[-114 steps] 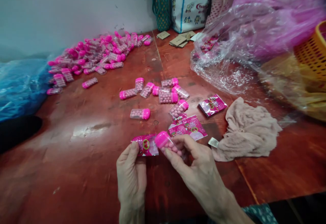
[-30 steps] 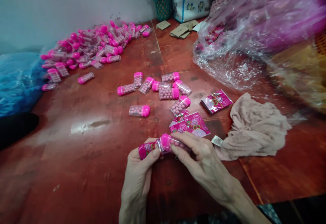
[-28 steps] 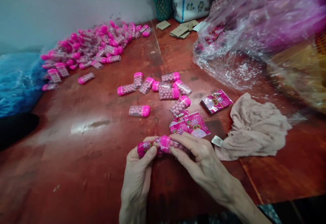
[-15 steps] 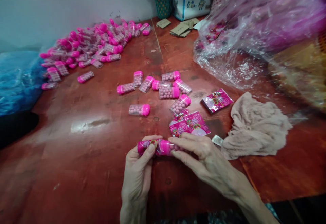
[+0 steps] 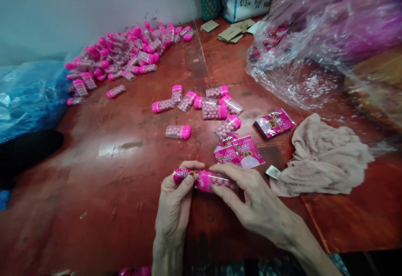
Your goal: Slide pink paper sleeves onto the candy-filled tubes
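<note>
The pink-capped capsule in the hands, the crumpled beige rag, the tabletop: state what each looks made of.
Pink-capped capsule: seemingly clear hard plastic, since pink balls show through; opaque glossy cap.
Crumpled beige rag: soft knit fabric, limp folds, sewn tag.
Tabletop: probably varnished reddish wood, with grain, a plank seam and glare patches.

Beyond the grip, loose pink-capped tubes (image 5: 207, 108) lie scattered on the red surface (image 5: 94, 175), with a big heap of tubes (image 5: 125, 54) far off to the left by the wall. Just right of the grip sit flat pink packets (image 5: 240, 152) and a beige cloth (image 5: 323, 161). Farther right is crumpled clear plastic (image 5: 295, 54); far left, a blue bag (image 5: 28, 96).
</note>
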Available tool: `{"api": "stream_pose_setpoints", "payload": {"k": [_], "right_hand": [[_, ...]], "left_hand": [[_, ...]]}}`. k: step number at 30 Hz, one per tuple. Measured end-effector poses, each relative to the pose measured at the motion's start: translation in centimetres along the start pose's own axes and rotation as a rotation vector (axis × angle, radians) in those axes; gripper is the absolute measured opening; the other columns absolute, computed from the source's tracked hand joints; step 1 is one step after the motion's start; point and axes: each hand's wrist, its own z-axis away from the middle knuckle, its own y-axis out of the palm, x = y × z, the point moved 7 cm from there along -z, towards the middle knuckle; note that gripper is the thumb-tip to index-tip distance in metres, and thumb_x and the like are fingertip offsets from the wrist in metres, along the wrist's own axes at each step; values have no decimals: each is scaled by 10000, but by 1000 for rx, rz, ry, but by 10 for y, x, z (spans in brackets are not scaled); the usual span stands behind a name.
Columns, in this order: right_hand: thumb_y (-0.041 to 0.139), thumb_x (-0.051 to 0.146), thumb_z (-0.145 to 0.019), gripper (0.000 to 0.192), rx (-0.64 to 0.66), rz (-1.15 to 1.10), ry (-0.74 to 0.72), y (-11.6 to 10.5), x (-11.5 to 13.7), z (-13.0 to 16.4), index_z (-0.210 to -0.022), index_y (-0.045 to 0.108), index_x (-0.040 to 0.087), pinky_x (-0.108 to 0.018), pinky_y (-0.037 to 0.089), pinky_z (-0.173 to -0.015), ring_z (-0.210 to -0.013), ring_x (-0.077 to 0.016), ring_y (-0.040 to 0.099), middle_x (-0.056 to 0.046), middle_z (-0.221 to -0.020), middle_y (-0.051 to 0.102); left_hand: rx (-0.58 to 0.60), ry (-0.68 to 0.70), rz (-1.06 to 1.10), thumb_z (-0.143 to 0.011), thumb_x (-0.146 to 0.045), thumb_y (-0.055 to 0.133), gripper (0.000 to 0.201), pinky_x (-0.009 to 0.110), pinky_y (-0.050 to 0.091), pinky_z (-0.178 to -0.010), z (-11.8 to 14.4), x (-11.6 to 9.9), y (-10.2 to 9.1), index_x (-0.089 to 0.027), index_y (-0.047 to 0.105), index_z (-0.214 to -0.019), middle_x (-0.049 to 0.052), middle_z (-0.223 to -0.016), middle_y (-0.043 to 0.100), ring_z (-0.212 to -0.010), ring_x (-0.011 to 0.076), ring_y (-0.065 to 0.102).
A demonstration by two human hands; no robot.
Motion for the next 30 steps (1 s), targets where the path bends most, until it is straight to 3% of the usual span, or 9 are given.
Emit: {"api": "stream_pose_setpoints", "payload": {"k": [3, 7, 14, 18, 20, 23, 26, 28, 30], "right_hand": [[516, 192, -851, 388, 83, -102, 1, 7, 4, 1, -1233, 471, 244, -241, 474, -675, -729, -137, 606, -4, -943, 664], [514, 163, -830, 418, 125, -70, 11, 13, 3, 4, -1233, 492, 271, -288, 468, -772, -868, -177, 598, -19, -1120, 628], [522, 244, -855, 396, 78, -78, 93, 11, -16, 9, -1248, 470, 247, -299, 416, -886, -1020, -182, 545, -33, -1130, 596], [501, 244, -871, 363, 41, -83, 84, 8, -14, 6, -1234, 483, 256, -261, 447, -809, -934, -163, 581, -20, -1067, 625], [493, 214, -873, 364, 32, -75, 53, 8, -10, 3, -1236, 486, 244, -246, 457, -759, -861, -151, 599, -18, -1014, 642], [496, 172, -857, 392, 38, -56, 5, 13, -6, 1, -1248, 485, 198, -266, 457, -780, -883, -166, 605, -44, -1024, 647], [526, 199, -837, 486, -13, -26, 63, 15, -13, -1, -1303, 409, 127, -306, 476, -728, -822, -194, 615, -83, -964, 656], [563, 234, -824, 453, -62, -41, 117, 14, -18, -2, -1251, 442, 145, -289, 476, -665, -740, -177, 607, -54, -891, 652], [600, 261, -811, 267, -109, -75, 146, 11, -20, -2, -1060, 547, 182, -262, 462, -650, -721, -157, 590, -19, -845, 639]], "left_hand": [[21, -17, -3, -724, -153, 656, 139, 227, 463, -738, 3, 0, 3, -165, 721, -846, 34, -853, 650, -728, 122, 577], [13, -11, -47, -710, -156, 670, 163, 233, 463, -783, 2, -2, 3, -134, 716, -864, 57, -912, 662, -809, 143, 590], [-276, 33, -24, -576, -141, 777, 163, 180, 500, -651, -4, -3, -18, -120, 704, -720, 25, -695, 692, -646, 104, 608], [-317, 88, 11, -642, -150, 743, 237, 179, 512, -645, 0, -5, -14, -156, 687, -872, 25, -809, 707, -692, 103, 628], [-298, 55, 32, -653, -173, 741, 271, 203, 524, -654, 2, 0, -7, -152, 679, -915, 42, -844, 707, -715, 121, 641], [-278, -61, 62, -620, -191, 766, 218, 241, 535, -660, 4, 14, 3, -128, 690, -814, 48, -755, 708, -684, 150, 654], [-315, -112, 116, -619, -194, 766, 170, 271, 536, -699, 5, 21, 7, -120, 687, -750, 47, -710, 705, -695, 168, 663], [-327, -124, 156, -622, -191, 764, 159, 286, 533, -736, 5, 22, 8, -116, 690, -742, 49, -718, 708, -713, 173, 667], [-325, -133, 199, -631, -193, 758, 160, 302, 525, -773, 4, 22, 10, -120, 696, -759, 54, -745, 714, -751, 182, 669]]}}
